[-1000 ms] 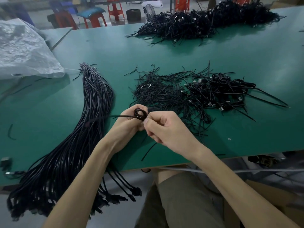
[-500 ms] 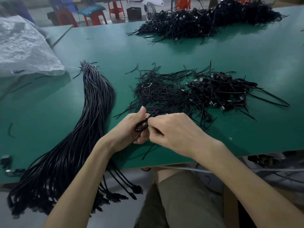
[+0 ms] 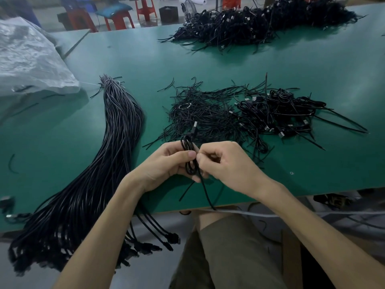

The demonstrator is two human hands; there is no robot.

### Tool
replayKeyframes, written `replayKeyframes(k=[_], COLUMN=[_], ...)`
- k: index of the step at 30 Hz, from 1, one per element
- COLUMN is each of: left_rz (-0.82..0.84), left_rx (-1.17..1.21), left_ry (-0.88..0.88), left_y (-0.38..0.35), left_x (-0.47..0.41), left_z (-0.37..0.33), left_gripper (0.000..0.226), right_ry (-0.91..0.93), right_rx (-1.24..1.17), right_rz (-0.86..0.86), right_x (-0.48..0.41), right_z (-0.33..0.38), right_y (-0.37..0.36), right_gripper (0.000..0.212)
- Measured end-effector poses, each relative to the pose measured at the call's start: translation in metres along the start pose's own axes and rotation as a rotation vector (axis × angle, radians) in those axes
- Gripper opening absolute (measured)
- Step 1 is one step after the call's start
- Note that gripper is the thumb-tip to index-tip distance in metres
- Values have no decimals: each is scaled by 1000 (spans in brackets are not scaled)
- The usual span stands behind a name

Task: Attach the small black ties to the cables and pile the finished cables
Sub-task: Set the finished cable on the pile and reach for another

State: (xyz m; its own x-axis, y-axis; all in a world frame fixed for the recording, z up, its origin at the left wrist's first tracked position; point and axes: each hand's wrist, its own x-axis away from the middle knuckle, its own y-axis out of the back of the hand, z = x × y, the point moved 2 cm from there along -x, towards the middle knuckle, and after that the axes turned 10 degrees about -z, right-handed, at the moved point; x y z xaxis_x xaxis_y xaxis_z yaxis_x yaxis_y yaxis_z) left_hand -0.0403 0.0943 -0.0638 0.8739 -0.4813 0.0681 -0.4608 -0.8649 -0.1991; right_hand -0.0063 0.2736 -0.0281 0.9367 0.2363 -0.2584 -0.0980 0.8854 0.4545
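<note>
My left hand (image 3: 164, 163) grips a coiled black cable (image 3: 188, 151) upright, its metal plug sticking up above the fingers. My right hand (image 3: 227, 165) pinches a thin black tie (image 3: 205, 190) at the coil's middle; the tie's tail hangs down over the table edge. Loose black ties (image 3: 200, 113) lie scattered just beyond my hands. A small pile of tied cables (image 3: 281, 111) sits to their right. A long bundle of straight black cables (image 3: 100, 163) runs along the left, its plugs hanging off the near edge.
A big heap of coiled cables (image 3: 260, 21) lies at the far side of the green table (image 3: 229, 65). A crumpled plastic sheet (image 3: 27, 59) covers the far left. Red stools (image 3: 116, 17) stand beyond the table.
The coil has turned from lying flat between my hands to standing upright, with the plug now showing on top. The tie's tail now hangs down toward the table edge.
</note>
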Motion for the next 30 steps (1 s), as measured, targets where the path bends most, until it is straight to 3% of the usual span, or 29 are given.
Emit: replayKeyframes(k=[5, 8, 14, 24, 30], left_rz=[11, -2, 18, 131, 37], left_rx=[19, 28, 152, 321, 260], left_ry=[-6, -28, -55, -49, -141], left_y=[1, 1, 4, 12, 8], left_x=[2, 2, 2, 6, 5], left_z=[-3, -4, -8, -12, -12], left_gripper=[13, 14, 23, 19, 26], right_ry=[-60, -71, -129, -245, -452], right_rx=[-202, -196, -269, -512, -870], right_rz=[33, 46, 49, 89, 163], right_x=[-3, -5, -8, -8, -3], right_z=[5, 8, 11, 20, 15], right_y=[-3, -4, -6, -19, -20], right_gripper=[39, 45, 33, 36, 36])
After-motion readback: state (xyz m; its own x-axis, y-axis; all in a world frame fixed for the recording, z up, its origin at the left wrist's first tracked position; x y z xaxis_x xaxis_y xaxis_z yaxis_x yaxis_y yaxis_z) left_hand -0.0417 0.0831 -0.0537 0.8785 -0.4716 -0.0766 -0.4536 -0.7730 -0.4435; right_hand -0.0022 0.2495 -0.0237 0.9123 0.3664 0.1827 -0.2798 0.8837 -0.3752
